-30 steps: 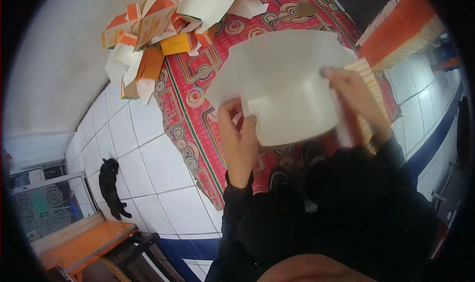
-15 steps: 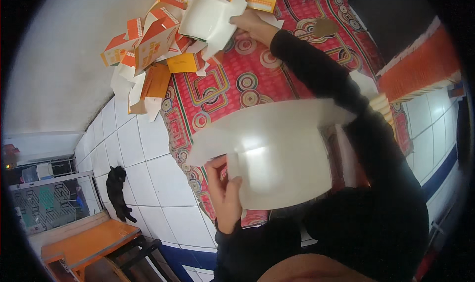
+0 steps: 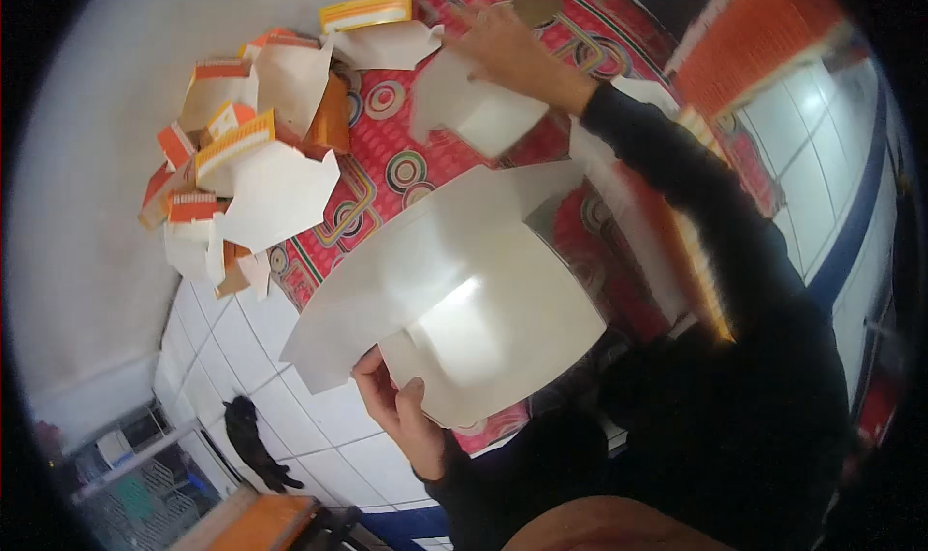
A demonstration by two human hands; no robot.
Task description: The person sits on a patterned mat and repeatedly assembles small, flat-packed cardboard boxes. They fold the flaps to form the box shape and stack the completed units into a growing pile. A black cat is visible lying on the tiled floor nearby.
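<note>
A large white carton blank [image 3: 483,329], bent with a flap on its far left, lies close in front of me. My left hand [image 3: 404,406] grips its near left edge, thumb on the upper face. Farther away, my right hand [image 3: 512,58] reaches over the red patterned cloth with its fingers apart, somewhat smeared by motion. Just below that hand is another white carton piece [image 3: 493,121]; whether they touch is hard to tell. To the left sits a heap of folded orange, yellow and white cartons [image 3: 275,198].
The red patterned cloth [image 3: 387,97] lies under the cartons. Orange-edged stacked card [image 3: 754,39] stands at the far right, partly blurred. A black cat [image 3: 253,445] lies on white floor tiles at the left, near an orange-topped table [image 3: 256,524].
My right hand has let go of the white carton at the heap and come away from it. My left hand still holds the large blank. The whole view has turned.
</note>
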